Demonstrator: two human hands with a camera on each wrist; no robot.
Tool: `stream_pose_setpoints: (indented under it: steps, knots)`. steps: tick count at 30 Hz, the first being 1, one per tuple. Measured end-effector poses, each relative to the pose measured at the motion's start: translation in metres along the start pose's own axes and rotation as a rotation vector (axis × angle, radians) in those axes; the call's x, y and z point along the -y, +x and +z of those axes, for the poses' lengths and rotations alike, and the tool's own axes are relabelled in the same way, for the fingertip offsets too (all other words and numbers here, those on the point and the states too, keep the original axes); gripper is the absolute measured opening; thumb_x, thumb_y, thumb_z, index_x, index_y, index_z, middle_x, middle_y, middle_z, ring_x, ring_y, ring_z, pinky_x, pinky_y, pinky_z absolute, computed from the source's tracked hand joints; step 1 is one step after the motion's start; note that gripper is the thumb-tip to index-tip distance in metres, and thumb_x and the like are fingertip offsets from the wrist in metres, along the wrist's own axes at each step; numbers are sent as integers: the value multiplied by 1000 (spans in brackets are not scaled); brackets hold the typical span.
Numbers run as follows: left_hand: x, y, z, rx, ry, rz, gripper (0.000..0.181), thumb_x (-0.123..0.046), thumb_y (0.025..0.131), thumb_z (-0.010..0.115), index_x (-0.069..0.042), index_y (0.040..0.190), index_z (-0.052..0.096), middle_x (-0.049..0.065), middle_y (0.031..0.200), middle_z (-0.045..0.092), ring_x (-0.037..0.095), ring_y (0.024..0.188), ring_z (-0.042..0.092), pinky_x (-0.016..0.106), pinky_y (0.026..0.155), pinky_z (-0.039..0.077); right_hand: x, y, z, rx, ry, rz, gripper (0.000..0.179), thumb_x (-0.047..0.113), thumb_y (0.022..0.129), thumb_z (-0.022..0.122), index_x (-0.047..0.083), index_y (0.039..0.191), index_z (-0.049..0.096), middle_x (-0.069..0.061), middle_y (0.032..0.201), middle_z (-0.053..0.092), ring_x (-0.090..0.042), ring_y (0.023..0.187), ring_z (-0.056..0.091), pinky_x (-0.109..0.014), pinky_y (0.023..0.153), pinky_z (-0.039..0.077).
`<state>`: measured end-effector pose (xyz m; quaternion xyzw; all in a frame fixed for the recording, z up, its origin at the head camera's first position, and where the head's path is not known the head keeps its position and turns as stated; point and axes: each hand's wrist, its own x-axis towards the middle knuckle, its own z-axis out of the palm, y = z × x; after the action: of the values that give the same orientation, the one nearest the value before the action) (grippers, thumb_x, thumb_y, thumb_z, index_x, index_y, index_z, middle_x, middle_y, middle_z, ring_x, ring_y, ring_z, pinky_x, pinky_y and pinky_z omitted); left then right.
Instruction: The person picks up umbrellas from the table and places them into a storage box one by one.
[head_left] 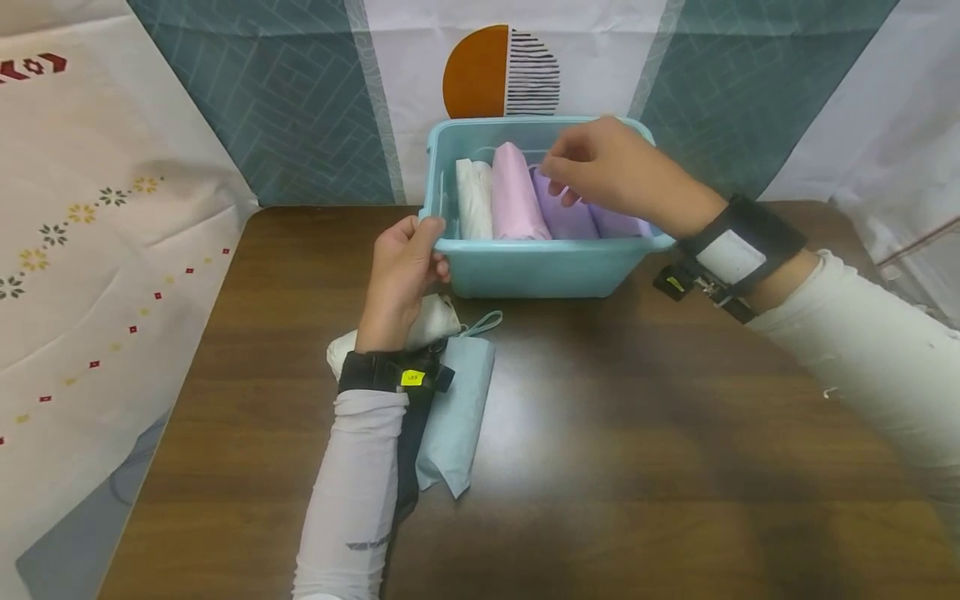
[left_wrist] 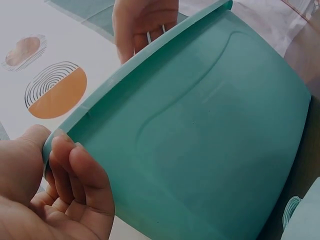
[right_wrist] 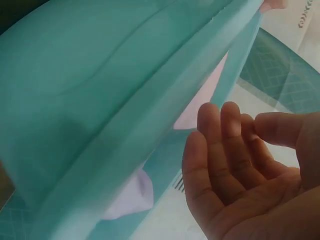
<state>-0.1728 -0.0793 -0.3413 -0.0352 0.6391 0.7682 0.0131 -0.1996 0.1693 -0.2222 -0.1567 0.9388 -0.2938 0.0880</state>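
Note:
A light teal plastic bin [head_left: 532, 271] stands at the back of the wooden table. My left hand [head_left: 401, 275] grips its front left rim, thumb on top and fingers curled beneath, as the left wrist view also shows. Inside stand several rolled bundles that look like folded umbrellas: a white one [head_left: 474, 200], a pink one [head_left: 517, 196] and purple ones [head_left: 566, 212] on the right. Over the purple ones hovers my right hand [head_left: 607, 167], its fingers loosely bent. In the right wrist view that hand [right_wrist: 240, 170] holds nothing. The bin's rim hides the bundles' lower parts.
Near my left forearm lie a light blue folded umbrella [head_left: 457, 408] with a wrist loop, a white one [head_left: 433, 321] and a black one [head_left: 408, 467], partly covered by the arm. A patterned cloth [head_left: 300, 100] hangs behind the bin; another cloth [head_left: 112, 208] hangs at left.

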Motion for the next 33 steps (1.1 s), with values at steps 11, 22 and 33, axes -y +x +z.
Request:
stream_pose_setpoints:
  steps: [11, 22, 33]
  knots:
    - [1, -1, 0, 4, -13, 9, 22, -20, 93, 58, -1, 85, 50, 8, 68, 44, 16, 52, 46, 27, 52, 45, -22, -37, -7, -172, 82, 29, 35, 48, 97, 50, 18, 106, 66, -4, 97, 66, -22, 88, 59, -35, 71, 41]
    - [2, -2, -1, 5, -38, 16, 22, -19, 94, 58, -1, 85, 50, 7, 67, 44, 14, 50, 46, 26, 52, 45, -49, -66, -13, -346, 290, 111, 34, 42, 94, 60, 13, 111, 67, -12, 97, 64, -24, 80, 58, -29, 66, 46]
    - [3, 1, 1, -9, -45, 0, 22, -18, 92, 59, -1, 83, 48, 8, 67, 43, 15, 50, 45, 26, 51, 44, -92, -92, 9, -678, 388, 199, 27, 30, 97, 57, 9, 112, 64, -10, 77, 57, -21, 63, 55, -28, 57, 44]
